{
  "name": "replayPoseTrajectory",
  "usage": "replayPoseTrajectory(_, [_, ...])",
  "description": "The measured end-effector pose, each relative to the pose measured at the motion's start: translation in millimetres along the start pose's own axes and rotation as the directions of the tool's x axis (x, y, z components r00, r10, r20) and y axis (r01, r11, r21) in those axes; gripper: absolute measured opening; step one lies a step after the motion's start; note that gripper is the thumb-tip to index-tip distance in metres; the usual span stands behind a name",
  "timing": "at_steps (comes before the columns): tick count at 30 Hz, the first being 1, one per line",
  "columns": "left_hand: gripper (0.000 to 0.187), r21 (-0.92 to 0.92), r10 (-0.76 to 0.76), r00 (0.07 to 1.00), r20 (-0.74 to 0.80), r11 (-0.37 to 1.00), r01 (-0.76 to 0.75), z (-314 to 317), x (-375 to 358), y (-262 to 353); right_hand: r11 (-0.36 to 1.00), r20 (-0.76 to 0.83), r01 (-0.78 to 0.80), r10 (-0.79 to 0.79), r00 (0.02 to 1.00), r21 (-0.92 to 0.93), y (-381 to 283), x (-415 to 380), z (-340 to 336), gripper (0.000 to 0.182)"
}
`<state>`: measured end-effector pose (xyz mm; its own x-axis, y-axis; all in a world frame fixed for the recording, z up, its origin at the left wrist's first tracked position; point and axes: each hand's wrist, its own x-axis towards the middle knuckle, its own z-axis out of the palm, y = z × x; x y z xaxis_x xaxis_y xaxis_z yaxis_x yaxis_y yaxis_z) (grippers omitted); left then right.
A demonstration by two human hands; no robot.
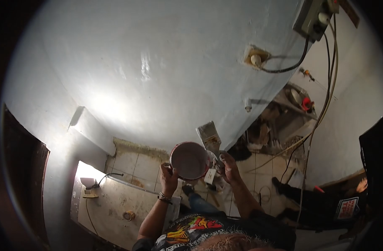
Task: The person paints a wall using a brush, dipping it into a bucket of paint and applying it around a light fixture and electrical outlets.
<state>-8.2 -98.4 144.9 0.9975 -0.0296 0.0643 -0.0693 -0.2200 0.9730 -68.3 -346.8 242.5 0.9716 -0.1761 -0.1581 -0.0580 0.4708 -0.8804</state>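
My left hand [169, 177], with a bracelet at the wrist, is closed on the rim of a round paint bucket [189, 161]. The bucket is tilted so that its pale, smeared inside faces up. In my right hand [229, 167] is a wide paintbrush [209, 136], gripped by its handle, bristles pointing up and away from me. The brush lies just right of the bucket's rim. Whitish smears mark the fingers of my right hand. Beyond both hands rises a pale wall [158, 83] with a glossy patch.
A lit lamp [88, 183] stands on a worn board [116, 205] at lower left. A plug in a wall socket [256, 60] and hanging cables [325, 104] are at right. Cluttered shelving [279, 119] fills the corner. Another person [317, 201] in dark clothes is at lower right.
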Motion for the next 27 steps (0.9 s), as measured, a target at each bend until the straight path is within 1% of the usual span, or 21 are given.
replayPoseTrajectory(3, [0.037,0.020,0.004,1.000,-0.010,1.000,-0.004,-3,5,20,0.993,-0.027,0.073,-0.076,0.997,-0.091,-9,10,8,0.027])
replayPoseTrajectory(4, [0.037,0.016,0.013,1.000,-0.019,1.000,-0.013,-5,8,25,0.980,0.027,0.148,-0.146,0.989,-0.131,-11,15,9,0.025])
replayPoseTrajectory(7, [0.036,0.002,0.046,0.998,-0.039,0.999,-0.046,-10,15,41,0.919,0.084,0.290,-0.277,0.957,-0.269,-17,33,20,0.025])
replayPoseTrajectory(11, [0.035,-0.080,0.082,0.994,-0.075,0.993,-0.088,-9,22,51,0.912,0.070,0.298,-0.290,0.955,-0.282,-45,46,54,0.025])
replayPoseTrajectory(12, [0.035,-0.087,0.082,0.994,-0.076,0.992,-0.089,-10,24,49,0.919,0.064,0.303,-0.296,0.953,-0.252,-48,49,62,0.020])
replayPoseTrajectory(15, [0.034,-0.106,0.087,0.994,-0.066,0.990,-0.094,-7,31,44,0.907,-0.019,0.300,-0.320,0.947,-0.296,-52,61,76,0.017])
replayPoseTrajectory(17, [0.034,-0.117,0.094,0.993,-0.068,0.988,-0.102,-6,35,45,0.900,-0.037,0.343,-0.365,0.930,-0.270,-44,72,74,0.014])
replayPoseTrajectory(18, [0.034,-0.144,0.073,0.996,-0.057,0.986,-0.081,-6,36,46,0.894,-0.054,0.359,-0.387,0.921,-0.268,-43,76,75,0.013])
replayPoseTrajectory(20, [0.031,-0.131,0.104,0.993,-0.056,0.985,-0.110,-4,42,40,0.884,-0.077,0.384,-0.417,0.906,-0.268,-48,84,78,0.009])
replayPoseTrajectory(21, [0.029,-0.124,0.118,0.991,-0.055,0.984,-0.124,-3,44,40,0.867,-0.061,0.408,-0.442,0.895,-0.287,-50,86,78,0.009])
replayPoseTrajectory(23, [0.033,-0.127,0.083,0.995,-0.046,0.988,-0.089,-1,48,37,0.834,-0.032,0.449,-0.484,0.875,-0.319,-50,88,79,0.008])
replayPoseTrajectory(24, [0.035,-0.123,0.058,0.997,-0.047,0.990,-0.063,-1,49,36,0.856,-0.051,0.394,-0.434,0.899,-0.334,-51,84,80,0.008])
replayPoseTrajectory(27, [0.034,-0.145,0.062,0.997,-0.039,0.987,-0.067,-4,53,28,0.882,0.098,0.194,-0.168,0.981,-0.430,-42,60,68,0.012])
